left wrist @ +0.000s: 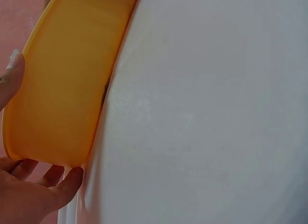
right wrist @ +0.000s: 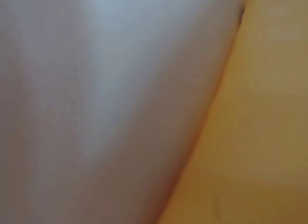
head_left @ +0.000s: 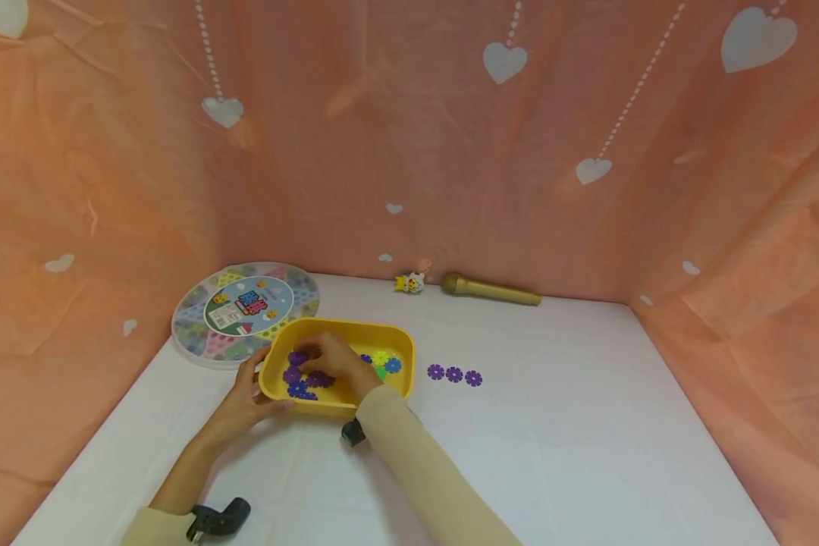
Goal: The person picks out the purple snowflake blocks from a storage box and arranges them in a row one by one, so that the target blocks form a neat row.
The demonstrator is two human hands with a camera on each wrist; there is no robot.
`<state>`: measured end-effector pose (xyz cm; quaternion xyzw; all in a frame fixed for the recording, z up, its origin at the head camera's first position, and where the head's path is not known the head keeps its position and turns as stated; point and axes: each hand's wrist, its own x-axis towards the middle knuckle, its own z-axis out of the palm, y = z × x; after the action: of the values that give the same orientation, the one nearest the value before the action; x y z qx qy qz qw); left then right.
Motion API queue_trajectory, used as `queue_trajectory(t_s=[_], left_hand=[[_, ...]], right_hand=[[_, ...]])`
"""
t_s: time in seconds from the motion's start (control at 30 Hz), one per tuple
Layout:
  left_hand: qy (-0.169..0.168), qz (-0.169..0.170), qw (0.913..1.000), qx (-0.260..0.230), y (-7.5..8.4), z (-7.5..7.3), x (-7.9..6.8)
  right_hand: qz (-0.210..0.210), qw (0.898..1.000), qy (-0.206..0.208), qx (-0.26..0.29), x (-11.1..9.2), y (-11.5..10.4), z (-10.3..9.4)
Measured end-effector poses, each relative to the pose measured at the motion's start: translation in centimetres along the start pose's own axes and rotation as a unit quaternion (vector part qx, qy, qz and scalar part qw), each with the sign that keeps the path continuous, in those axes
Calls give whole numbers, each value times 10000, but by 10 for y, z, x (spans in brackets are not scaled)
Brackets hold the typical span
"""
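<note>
The smooth yellow plastic container [right wrist: 260, 127] fills the right side of the right wrist view, only part of its wall showing. Left of it spreads a pale greyish-white flat surface [right wrist: 120, 55]. The border between them slants — from near the top right corner down to the middle of the bottom edge. A soft brownish shadow [right wrist: 154, 147] lies alongside that border, and a small dark spot [right wrist: 241, 15] sits on it near the top — too blurred to identify.

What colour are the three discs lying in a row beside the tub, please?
The discs are purple, which shows best in the head view.
</note>
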<state>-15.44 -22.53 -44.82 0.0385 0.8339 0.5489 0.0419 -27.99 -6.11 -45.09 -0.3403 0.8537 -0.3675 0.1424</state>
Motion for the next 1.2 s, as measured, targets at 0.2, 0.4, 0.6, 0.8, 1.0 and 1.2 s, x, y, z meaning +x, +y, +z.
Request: queue_trajectory(t_s=[0.2, 0.4, 0.6, 0.8, 1.0, 1.2], left_hand=[[18, 75, 10000, -50, -1, 2, 0], [20, 125, 9999, -85, -1, 3, 0], [1, 143, 9998, -107, -2, 3, 1], [32, 131, 9999, -68, -4, 3, 0], [60, 151, 9999, -7, -6, 0, -1], [30, 67, 10000, -10, -1, -1, 1]], right_hand=[[73, 9991, 124, -411, -1, -2, 1], [-3, 9988, 74, -483, 0, -2, 0], [180, 9994, 78, -279, -1, -4, -1], [154, 9987, 314, 370, -2, -4, -2], [-318, 9935, 615, 906, -20, -17, -29], [-927, 9833, 1290, 893, -74, -19, -85]])
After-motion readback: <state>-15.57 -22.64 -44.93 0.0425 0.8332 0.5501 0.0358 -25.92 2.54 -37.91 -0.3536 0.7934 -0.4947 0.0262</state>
